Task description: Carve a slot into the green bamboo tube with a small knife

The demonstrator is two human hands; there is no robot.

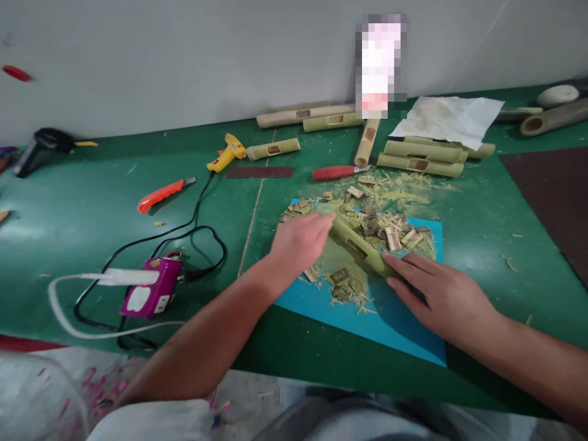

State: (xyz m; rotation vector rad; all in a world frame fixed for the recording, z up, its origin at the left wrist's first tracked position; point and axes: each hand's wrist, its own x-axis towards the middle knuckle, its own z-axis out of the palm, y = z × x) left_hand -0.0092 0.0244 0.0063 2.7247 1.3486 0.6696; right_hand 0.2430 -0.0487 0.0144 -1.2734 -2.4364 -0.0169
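Observation:
A green bamboo tube (374, 260) with a rectangular slot cut in its side lies slantwise over a blue sheet (408, 343). My left hand (301, 242) is closed at the tube's far left end, fingers pressed together. At the near right end, my right hand (436, 294) grips the tube between thumb and fingers. Bamboo chips (340, 285) and fine shavings are strewn over the sheet around the tube. Just beyond the chips rests a carving knife (334, 173) with a red handle.
Several slotted bamboo tubes (420, 165) lie at the back, some under white paper (452, 119). To the left are a yellow glue gun (227, 153), an orange utility knife (163, 195) and a purple power adapter (151, 286) with looping cables. A dark mat (551, 190) is at right.

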